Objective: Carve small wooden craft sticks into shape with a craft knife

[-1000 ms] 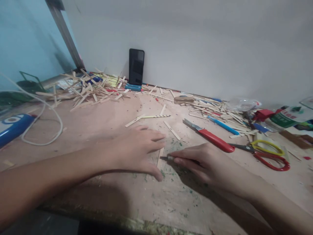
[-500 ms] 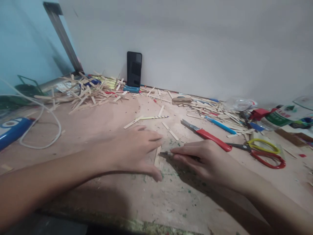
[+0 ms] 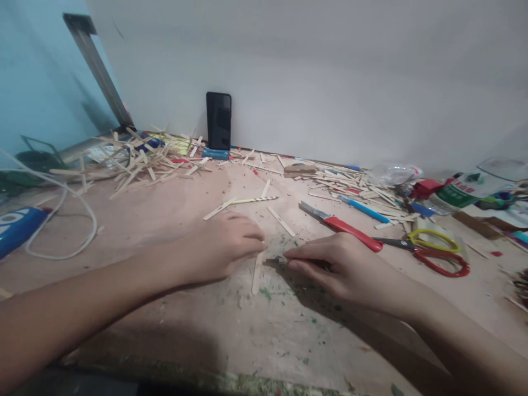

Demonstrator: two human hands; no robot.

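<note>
Near the center of the frame, the left hand (image 3: 225, 245) rests with its fingers bent over the upper end of a wooden stick (image 3: 256, 278); whether it pinches the stick cannot be told. The stick lies on the counter (image 3: 165, 335), its lower end pointing to the bottom of the frame. Right of center, the right hand (image 3: 340, 264) pinches a small blade (image 3: 271, 263), its tip just beside the stick. Scissors (image 3: 408, 245) lie at the right; a phone (image 3: 218, 121) stands upper left of center.
</note>
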